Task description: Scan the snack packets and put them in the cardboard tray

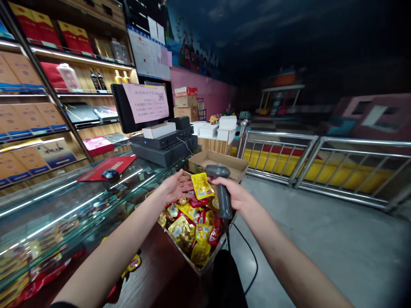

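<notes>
My right hand [236, 193] is wrapped round the grip of a dark grey barcode scanner [224, 201], whose cable hangs down below. Just left of the scanner's head, a small yellow snack packet [202, 186] is tilted up above the heap; the fingertips of my right hand are close to its edge. My left hand [176, 187] has its fingers stretched out and apart, with the tips beside the packet. Whether they touch it I cannot tell. Beneath both hands stands a cardboard box [185, 255] full of gold, yellow and red snack packets [183, 232].
A glass display counter [73, 209] runs along the left, with a mouse [109, 174] on a red mat. Behind are a monitor [118, 107], a dark cash drawer [160, 152] and another open carton [237, 167]. Metal railings [279, 137] stand at the right.
</notes>
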Demonstrator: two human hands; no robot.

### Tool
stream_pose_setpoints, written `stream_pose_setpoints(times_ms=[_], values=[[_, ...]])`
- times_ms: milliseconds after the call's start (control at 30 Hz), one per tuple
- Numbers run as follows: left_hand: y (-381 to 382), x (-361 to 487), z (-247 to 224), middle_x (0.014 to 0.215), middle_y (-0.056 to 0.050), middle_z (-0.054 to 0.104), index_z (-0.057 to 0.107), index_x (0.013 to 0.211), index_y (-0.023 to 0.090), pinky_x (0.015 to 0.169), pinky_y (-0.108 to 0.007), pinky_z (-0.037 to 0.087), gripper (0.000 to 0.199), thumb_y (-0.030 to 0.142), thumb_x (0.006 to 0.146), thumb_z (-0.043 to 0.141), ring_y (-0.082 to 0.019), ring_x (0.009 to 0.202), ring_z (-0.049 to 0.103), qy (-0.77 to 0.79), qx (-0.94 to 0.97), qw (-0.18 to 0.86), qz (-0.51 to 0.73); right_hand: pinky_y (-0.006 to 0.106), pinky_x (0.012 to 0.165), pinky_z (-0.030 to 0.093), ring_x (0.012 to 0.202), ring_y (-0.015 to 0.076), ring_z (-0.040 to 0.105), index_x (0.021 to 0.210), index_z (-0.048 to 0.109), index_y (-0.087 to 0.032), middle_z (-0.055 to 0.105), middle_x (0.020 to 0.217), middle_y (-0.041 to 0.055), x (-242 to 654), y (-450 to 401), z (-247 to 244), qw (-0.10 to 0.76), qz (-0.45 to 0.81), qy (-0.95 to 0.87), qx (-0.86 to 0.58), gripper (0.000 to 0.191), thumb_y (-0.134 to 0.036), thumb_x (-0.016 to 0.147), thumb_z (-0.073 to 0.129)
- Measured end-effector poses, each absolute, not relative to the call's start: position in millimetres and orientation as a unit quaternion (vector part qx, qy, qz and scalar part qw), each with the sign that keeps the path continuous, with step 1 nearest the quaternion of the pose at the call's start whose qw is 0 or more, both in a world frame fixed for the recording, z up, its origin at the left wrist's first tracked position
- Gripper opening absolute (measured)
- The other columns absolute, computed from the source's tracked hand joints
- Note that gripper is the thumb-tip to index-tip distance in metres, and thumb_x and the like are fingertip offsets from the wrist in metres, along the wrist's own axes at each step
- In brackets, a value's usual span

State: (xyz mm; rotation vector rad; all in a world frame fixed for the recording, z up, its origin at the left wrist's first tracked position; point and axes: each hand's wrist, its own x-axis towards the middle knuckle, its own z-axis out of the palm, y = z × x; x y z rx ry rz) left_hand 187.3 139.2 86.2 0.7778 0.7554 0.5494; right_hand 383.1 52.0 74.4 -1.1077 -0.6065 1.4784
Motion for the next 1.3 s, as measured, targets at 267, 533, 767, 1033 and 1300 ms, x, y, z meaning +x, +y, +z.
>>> stream_pose_setpoints(times_ms=[267,533,767,1033,1300], values=[[140.5,130.5,91.3,0.127,-0.023,0.051,0.050,0.119,0.011,0.088,-0.054,0.047,0.048,0.047,0.089,0.044,-0.034,0.116,0.053,0.375,0.363,0.797,0.304,0.019,0.053,0.049,0.065,0.0128,0.061,0.087,0.070,-0.016,0.071,0.082,0.0047,356.3,53.4,81.7,0.604,0.569,-0.298,-0.473,0.024,-0.012,0.065,0.065],[98.6,4.6,83.9,0.114,-0.019,0.060,0.058,0.107,0.012,0.087,-0.055,0.048,0.040,0.046,0.087,0.049,-0.032,0.106,0.059,0.408,0.315,0.755,0.405,0.022,0.078,0.053,0.097,0.0178,0.064,0.089,0.070,-0.016,0.069,0.105,0.0069,236.9,43.2,70.3,0.495,0.702,-0.330,-0.392,0.027,-0.011,0.063,0.066],[43.2,-80.8,31.7,0.122,-0.019,0.058,0.058,0.111,0.014,0.078,-0.044,0.053,0.043,0.048,0.085,0.052,-0.029,0.106,0.060,0.493,0.257,0.689,0.464,0.023,0.072,0.054,0.077,0.0135,0.066,0.086,0.068,-0.016,0.070,0.085,0.0041,141.3,33.6,12.4,0.410,0.770,-0.302,-0.384,0.024,-0.009,0.063,0.065],[-5.2,-91.7,-22.1,0.125,-0.020,0.057,0.062,0.114,0.014,0.067,-0.032,0.055,0.050,0.050,0.080,0.060,-0.029,0.109,0.057,0.566,0.301,0.601,0.477,0.024,0.067,0.053,0.058,0.0087,0.058,0.081,0.065,-0.013,0.061,0.065,-0.0008,114.9,29.2,-39.3,0.383,0.782,-0.269,-0.412,0.016,-0.012,0.065,0.066],[-9.9,-79.0,-23.4,0.128,-0.019,0.055,0.060,0.114,0.012,0.064,-0.027,0.055,0.045,0.046,0.085,0.054,-0.028,0.112,0.055,0.578,0.324,0.589,0.463,0.030,0.077,0.054,0.074,0.0133,0.064,0.083,0.063,-0.011,0.066,0.084,0.0067,108.1,34.4,-49.4,0.375,0.800,-0.236,-0.405,0.018,-0.009,0.065,0.064]])
